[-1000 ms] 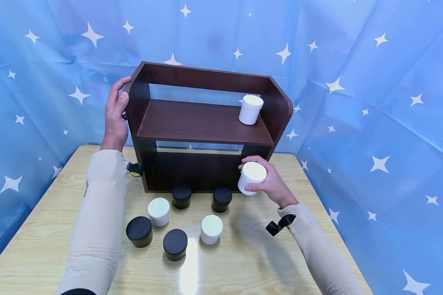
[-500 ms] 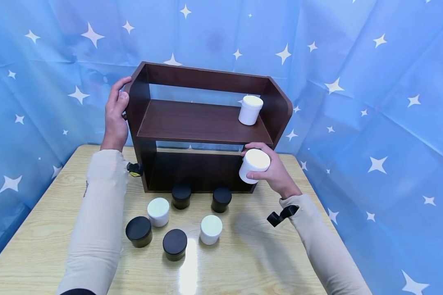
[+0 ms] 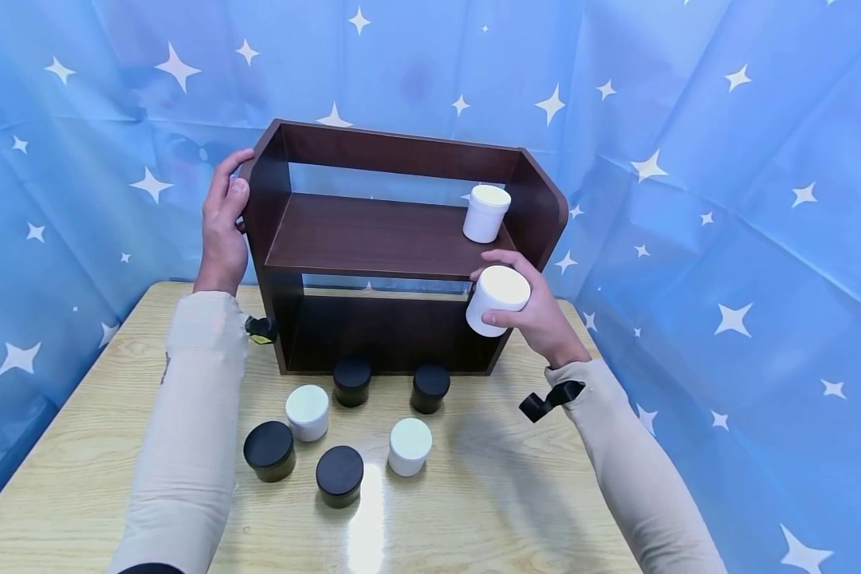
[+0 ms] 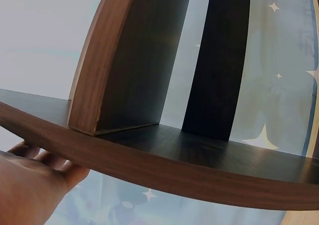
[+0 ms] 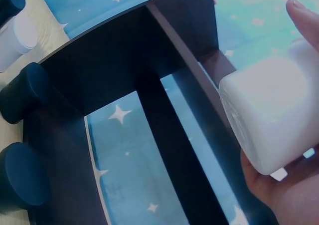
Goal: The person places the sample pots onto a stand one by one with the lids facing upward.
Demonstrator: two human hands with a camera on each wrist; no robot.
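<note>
My right hand (image 3: 538,315) grips a white lidded jar (image 3: 498,301) in the head view, thumb in front and fingers round the far side. The jar is in the air before the right end of a dark brown two-tier shelf (image 3: 395,239), around the height of the middle board's front edge. In the right wrist view, the white jar (image 5: 271,115) shows its base. My left hand (image 3: 224,227) rests against the outer left side of the shelf with extended fingers; in the left wrist view its fingertips are hidden behind the side panel (image 4: 164,167). Another white jar (image 3: 486,214) stands on the upper tier's right end.
On the wooden table (image 3: 473,510) before the shelf stand two white jars, one left (image 3: 308,412) and one right (image 3: 410,446), and several black jars, including a near black jar (image 3: 340,476) and one black jar (image 3: 430,388) by the shelf's base. A blue star-patterned curtain (image 3: 416,72) hangs behind.
My right hand has raised the white jar from near the shelf's base to about the middle board's level, shifting slightly right. My left hand and the other jars stay in place.
</note>
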